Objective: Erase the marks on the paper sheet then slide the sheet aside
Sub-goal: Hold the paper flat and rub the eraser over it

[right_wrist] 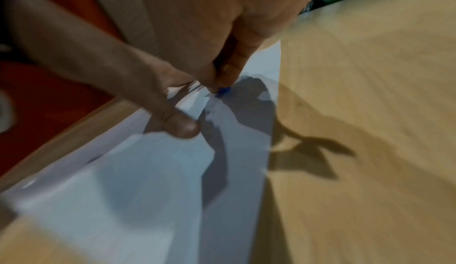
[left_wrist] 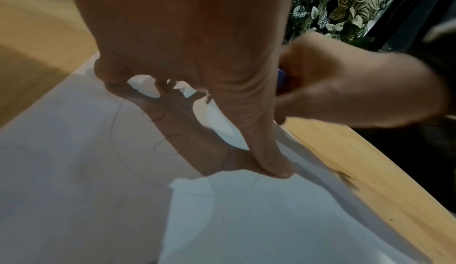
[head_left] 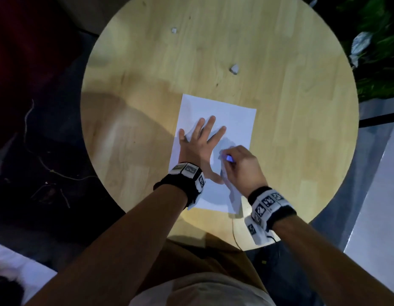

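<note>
A white paper sheet (head_left: 233, 120) lies on the round wooden table (head_left: 147, 85), near its front edge. My left hand (head_left: 200, 142) presses flat on the sheet with fingers spread. In the left wrist view faint pencil loops (left_wrist: 172, 143) show on the paper sheet (left_wrist: 74, 170) under the left hand (left_wrist: 197, 53), beside the thumb. My right hand (head_left: 238, 166) pinches a small blue eraser (head_left: 229, 158) against the sheet's right side. The right wrist view shows the blue eraser (right_wrist: 223, 90) tip on the paper sheet (right_wrist: 148, 170), below the right hand's fingers (right_wrist: 237, 61). The sheet's near right edge curls up.
Two small crumpled bits lie on the table, one at the far side (head_left: 174, 30) and one (head_left: 234, 68) beyond the sheet. Leafy plants (head_left: 379, 62) stand past the table's right rim. Dark floor with cords lies to the left.
</note>
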The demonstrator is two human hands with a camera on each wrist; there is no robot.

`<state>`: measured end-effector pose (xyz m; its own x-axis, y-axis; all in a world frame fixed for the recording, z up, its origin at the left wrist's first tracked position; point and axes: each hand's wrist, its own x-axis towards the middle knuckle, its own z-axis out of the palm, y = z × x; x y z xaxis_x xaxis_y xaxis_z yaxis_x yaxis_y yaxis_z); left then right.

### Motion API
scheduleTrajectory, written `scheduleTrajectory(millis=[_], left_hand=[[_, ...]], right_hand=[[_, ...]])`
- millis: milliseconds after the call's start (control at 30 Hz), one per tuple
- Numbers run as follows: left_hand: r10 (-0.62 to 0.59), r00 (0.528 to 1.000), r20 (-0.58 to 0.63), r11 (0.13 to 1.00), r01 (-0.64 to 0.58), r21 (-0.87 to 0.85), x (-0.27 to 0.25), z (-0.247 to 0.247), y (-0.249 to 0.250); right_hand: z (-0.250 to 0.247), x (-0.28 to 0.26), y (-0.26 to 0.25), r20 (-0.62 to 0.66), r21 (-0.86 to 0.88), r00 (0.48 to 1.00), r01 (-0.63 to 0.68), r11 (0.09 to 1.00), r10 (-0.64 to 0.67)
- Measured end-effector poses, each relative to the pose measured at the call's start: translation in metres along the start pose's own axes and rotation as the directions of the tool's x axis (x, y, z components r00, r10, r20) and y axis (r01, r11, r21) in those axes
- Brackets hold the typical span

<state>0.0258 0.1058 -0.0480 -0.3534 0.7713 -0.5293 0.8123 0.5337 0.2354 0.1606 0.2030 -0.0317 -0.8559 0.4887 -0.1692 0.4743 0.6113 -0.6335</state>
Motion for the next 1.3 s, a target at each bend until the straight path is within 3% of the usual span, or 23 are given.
scheduleTrajectory(millis=[100, 167, 233, 267, 333, 400, 533, 733, 933, 1133, 1300], left_hand=[[-0.002, 1.0, 0.022, 1.0, 0.002, -0.007, 0.001, -0.002, 0.0], [-0.002, 1.0, 0.031, 1.0, 0.003, -0.018, 0.002, -0.003, 0.0], [-0.002, 1.0, 0.03, 1.0, 0.002, -0.011, 0.002, -0.003, 0.001], [-0.003, 1.0, 0.031, 1.0, 0.004, -0.008, 0.001, -0.003, 0.001], [-0.008, 0.999, 0.033, 1.0, 0.008, 0.0, 0.001, -0.003, 0.001], [-0.01, 0.999, 0.036, 1.0, 0.009, 0.007, 0.002, -0.003, 0.002], [-0.013, 0.999, 0.043, 1.0, 0.012, 0.014, 0.002, -0.003, 0.003], [-0.006, 0.999, 0.042, 0.999, 0.004, 0.04, -0.001, -0.006, 0.005], [-0.011, 0.999, 0.031, 1.0, 0.01, 0.029, 0.001, -0.004, 0.003], [-0.001, 0.999, 0.037, 0.999, 0.0, 0.046, 0.0, -0.006, 0.004], [-0.016, 0.999, 0.03, 1.0, 0.015, 0.025, 0.001, -0.003, 0.003]], right_hand=[[-0.01, -0.009, 0.001, -0.01, 0.153, 0.994, -0.111, 0.982, 0.113], [-0.016, 0.005, 0.003, -0.086, 0.343, 0.951, -0.251, 0.905, 0.297], [-0.019, 0.016, 0.005, -0.089, 0.463, 0.918, -0.305, 0.832, 0.387], [-0.019, 0.018, 0.007, -0.087, 0.431, 0.93, -0.288, 0.855, 0.357], [-0.019, 0.015, 0.014, -0.089, 0.184, 0.977, -0.173, 0.968, 0.192], [-0.017, 0.005, 0.021, -0.094, -0.048, 0.995, -0.042, 0.998, 0.037], [-0.014, -0.009, 0.024, -0.031, -0.119, 0.992, 0.115, 0.986, -0.12], [-0.021, 0.048, 0.029, -0.117, -0.157, 0.991, 0.045, 0.987, -0.064], [-0.015, -0.022, 0.025, -0.006, -0.189, 0.994, 0.104, 0.976, -0.107], [-0.019, 0.041, 0.031, -0.121, -0.219, 0.99, 0.039, 0.975, -0.067], [-0.018, -0.034, 0.027, -0.055, -0.225, 0.997, 0.044, 0.973, -0.057]])
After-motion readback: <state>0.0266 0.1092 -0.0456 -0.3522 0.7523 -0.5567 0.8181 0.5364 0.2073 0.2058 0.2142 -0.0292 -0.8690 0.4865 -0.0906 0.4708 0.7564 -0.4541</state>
